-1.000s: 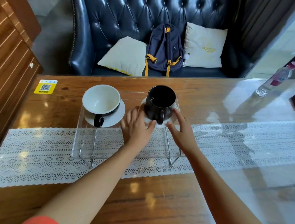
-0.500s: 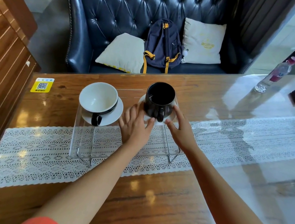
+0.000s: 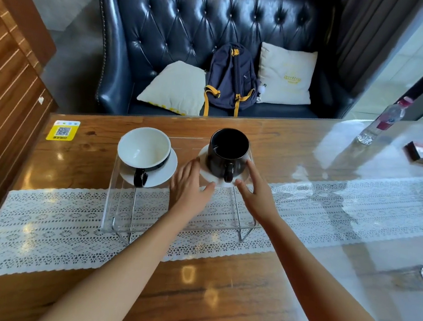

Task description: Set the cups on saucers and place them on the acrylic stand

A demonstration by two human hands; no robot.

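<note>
Two cups stand on saucers on top of the clear acrylic stand [image 3: 121,203], a see-through shelf with thin metal legs that straddles a white lace runner [image 3: 39,227].

On the left, the wide, shallow white cup [image 3: 143,148] has a glossy pale inside and a dark outer band; its black handle points toward the person. It sits on a round white saucer [image 3: 164,173] that looks smooth and glazed.

The left hand [image 3: 188,189] lies just beside the second saucer [image 3: 210,176], fingers spread and loose, with the thumb tip at or very near its near rim; it grips nothing. On that white saucer stands the black cup [image 3: 228,151], tall, rounded and shiny, upright with its mouth up and its handle also facing the person. The right hand [image 3: 256,194] flanks the saucer on the other side, fingers extended and open, the upper fingers close by the cup's wall; whether they touch it cannot be told.

The table [image 3: 215,306] is varnished wood with visible grain under a glossy, reflective top. A yellow QR sticker [image 3: 62,130] sits at its far left corner, and a plastic bottle [image 3: 383,122] stands far right. Behind is a tufted dark leather sofa [image 3: 194,26] with two pale cushions and a navy backpack [image 3: 231,80] with yellow straps.
</note>
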